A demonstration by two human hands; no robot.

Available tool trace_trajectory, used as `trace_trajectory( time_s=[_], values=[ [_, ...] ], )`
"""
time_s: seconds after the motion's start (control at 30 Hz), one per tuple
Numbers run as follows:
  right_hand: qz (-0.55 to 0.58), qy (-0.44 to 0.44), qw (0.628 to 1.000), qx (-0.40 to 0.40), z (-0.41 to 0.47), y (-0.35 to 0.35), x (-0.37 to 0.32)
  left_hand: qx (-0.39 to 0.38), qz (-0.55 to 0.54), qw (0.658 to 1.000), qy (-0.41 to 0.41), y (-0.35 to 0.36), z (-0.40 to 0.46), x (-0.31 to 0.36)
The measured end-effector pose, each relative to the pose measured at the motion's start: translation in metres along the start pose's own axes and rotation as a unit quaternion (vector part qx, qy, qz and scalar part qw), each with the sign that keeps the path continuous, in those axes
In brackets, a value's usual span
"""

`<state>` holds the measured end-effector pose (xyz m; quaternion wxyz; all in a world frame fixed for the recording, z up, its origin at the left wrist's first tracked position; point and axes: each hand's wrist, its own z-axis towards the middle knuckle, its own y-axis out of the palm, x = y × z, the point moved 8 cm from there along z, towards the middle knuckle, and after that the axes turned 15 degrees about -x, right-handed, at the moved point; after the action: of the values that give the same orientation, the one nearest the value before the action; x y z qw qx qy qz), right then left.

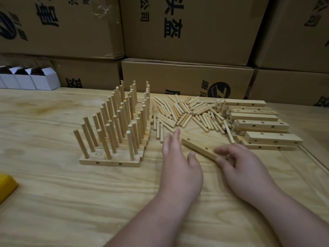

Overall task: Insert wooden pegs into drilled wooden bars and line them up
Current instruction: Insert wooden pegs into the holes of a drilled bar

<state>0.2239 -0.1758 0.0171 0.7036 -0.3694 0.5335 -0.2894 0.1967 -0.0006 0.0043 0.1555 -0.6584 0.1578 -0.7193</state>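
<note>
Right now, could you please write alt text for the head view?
A right hand holds a drilled wooden bar on a table; the open left hand hovers beside it. Behind lie loose pegs, finished pegged bars and stacked bars.

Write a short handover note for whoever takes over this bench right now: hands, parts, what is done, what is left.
Left hand: open, fingers straight, reaching toward the pile of loose pale wooden pegs, holding nothing.
Right hand: fingers curled on the near end of one empty drilled wooden bar lying flat on the plywood table.
Done: rows of pegged bars stand lined up on the left, pegs upright.
Left: peg the bar in hand, add it to the rows, then work through the stack of empty drilled bars at right.
</note>
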Motion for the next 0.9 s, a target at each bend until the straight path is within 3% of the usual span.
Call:
trace_trajectory(
  time_s=[0.13, 0.27, 0.37, 0.47, 0.67, 0.9],
  values=[
    [0.224, -0.015, 0.974, 0.019, -0.006, 0.006, -0.008, -0.004, -0.168, 0.986, -0.015, 0.001, 0.006, -0.012],
    [0.274, -0.089, 0.956, -0.048, -0.009, 0.018, -0.033, 0.019, -0.302, 0.953, -0.004, -0.007, 0.008, -0.017],
    [0.284, -0.059, 0.957, -0.013, -0.002, 0.014, -0.022, 0.04, -0.322, 0.946, -0.007, -0.009, 0.004, -0.015],
    [0.147, -0.018, 0.989, 0.027, 0.013, 0.015, -0.022, 0.033, -0.361, 0.932, 0.0, -0.007, 0.004, -0.009],
    [-0.111, -0.018, 0.99, -0.08, 0.052, 0.048, -0.054, 0.071, -0.431, 0.899, -0.013, -0.009, 0.005, -0.019],
    [-0.172, -0.106, 0.968, -0.147, 0.091, 0.077, -0.079, 0.095, -0.39, 0.916, 0.02, -0.009, 0.004, -0.019]
  ],
)
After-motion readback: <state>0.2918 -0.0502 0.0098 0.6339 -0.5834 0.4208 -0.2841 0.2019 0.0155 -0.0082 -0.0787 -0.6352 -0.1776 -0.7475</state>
